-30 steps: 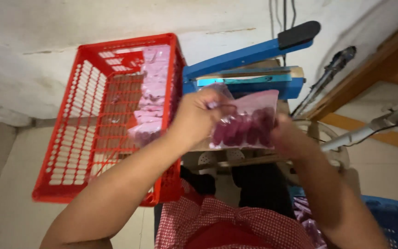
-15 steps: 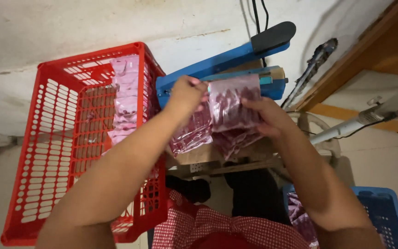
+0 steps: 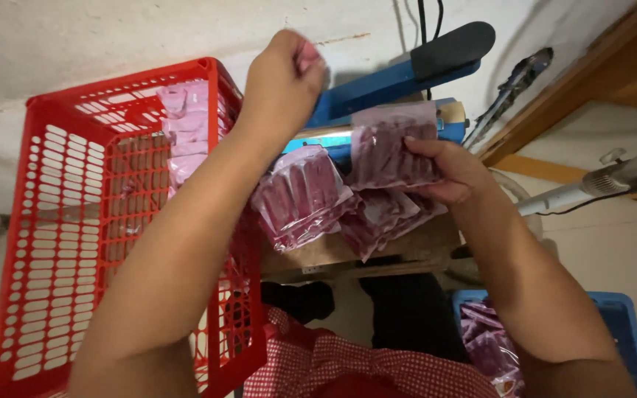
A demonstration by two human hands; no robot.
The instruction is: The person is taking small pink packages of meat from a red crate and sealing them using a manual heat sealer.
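Observation:
My right hand [image 3: 455, 171] grips a clear bag of purple-pink pieces [image 3: 392, 147] and holds it upright, its top edge against the bar of a blue heat sealer [image 3: 377, 85]. My left hand [image 3: 282, 81] is up in a closed fist just left of the sealer's raised arm, which ends in a black handle [image 3: 451, 44]. I cannot tell whether the fist touches the arm. Below the hands, other filled bags [image 3: 304, 195] lie piled on a wooden board [image 3: 355, 254].
A red plastic basket [image 3: 60, 221] stands on the left with pink bags [image 3: 186, 125] along its far side. At the lower right, a blue crate [image 3: 628, 324] holds more purple bags [image 3: 488, 346]. Metal tongs [image 3: 517, 74] lean by a wooden ledge.
Both hands held the bag before. My left hand has let go and risen toward the sealer's arm, while my right hand keeps the bag at the sealer bar.

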